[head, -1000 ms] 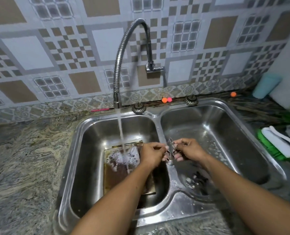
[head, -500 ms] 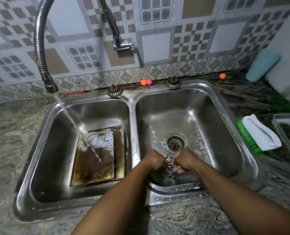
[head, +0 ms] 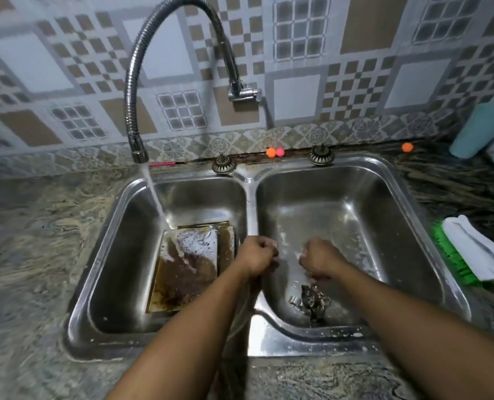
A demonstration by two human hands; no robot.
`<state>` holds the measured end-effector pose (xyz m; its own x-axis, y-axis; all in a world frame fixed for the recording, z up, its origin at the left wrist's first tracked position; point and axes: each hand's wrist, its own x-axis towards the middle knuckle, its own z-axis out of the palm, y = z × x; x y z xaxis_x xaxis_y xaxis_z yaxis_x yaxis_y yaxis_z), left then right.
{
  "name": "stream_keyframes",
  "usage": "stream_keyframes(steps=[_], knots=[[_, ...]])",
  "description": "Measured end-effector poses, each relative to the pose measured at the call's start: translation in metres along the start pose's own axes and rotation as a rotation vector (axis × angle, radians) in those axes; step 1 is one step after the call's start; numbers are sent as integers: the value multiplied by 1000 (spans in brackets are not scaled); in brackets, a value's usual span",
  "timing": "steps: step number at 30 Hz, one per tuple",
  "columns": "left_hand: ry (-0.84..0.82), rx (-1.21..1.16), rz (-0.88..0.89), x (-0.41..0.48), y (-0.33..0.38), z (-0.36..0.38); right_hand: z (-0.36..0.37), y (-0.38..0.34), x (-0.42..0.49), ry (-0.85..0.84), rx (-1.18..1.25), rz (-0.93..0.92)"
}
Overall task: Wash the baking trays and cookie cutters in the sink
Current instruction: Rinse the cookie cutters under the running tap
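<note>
A stained, brownish baking tray (head: 182, 281) lies flat in the left basin of the steel double sink (head: 250, 197), with suds on its far half and tap water running onto it. Several metal cookie cutters (head: 309, 302) lie in a heap on the right basin's floor, near its front wall. My left hand (head: 256, 255) hovers over the divider with its fingers curled, and nothing shows in it. My right hand (head: 321, 258) is a hand's width to the right, above the cutters, also curled with nothing visible in it.
The flexible tap (head: 136, 90) arches over the left basin and runs. Two drain plugs (head: 224, 164) sit on the sink's back rim beside small orange balls (head: 271, 152). A green brush under a white cloth (head: 474, 249) lies on the right counter, with a teal cup (head: 478, 131) behind it.
Both hands held one cookie cutter between them over the right basin; now they have parted and hold nothing, and the cutter lies with the heap below. The camera view has shifted.
</note>
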<state>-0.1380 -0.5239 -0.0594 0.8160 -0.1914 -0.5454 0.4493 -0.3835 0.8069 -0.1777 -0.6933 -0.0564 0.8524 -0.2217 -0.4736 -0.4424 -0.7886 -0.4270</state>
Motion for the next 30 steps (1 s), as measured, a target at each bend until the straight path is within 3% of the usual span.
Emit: stream_keyframes(steps=[5, 11, 17, 25, 30], knots=[[213, -42, 27, 8, -22, -86, 15, -97, 14, 57, 250, -143], [266, -77, -92, 23, -70, -173, 91, -192, 21, -49, 281, -173], [150, -74, -146, 55, -98, -210, 159, -219, 59, -80, 205, -116], [54, -48, -176, 83, -122, -222, 182, -219, 99, -24, 150, -112], [17, -60, -187, 80, -122, -225, 180, -228, 86, 96, 76, -124]])
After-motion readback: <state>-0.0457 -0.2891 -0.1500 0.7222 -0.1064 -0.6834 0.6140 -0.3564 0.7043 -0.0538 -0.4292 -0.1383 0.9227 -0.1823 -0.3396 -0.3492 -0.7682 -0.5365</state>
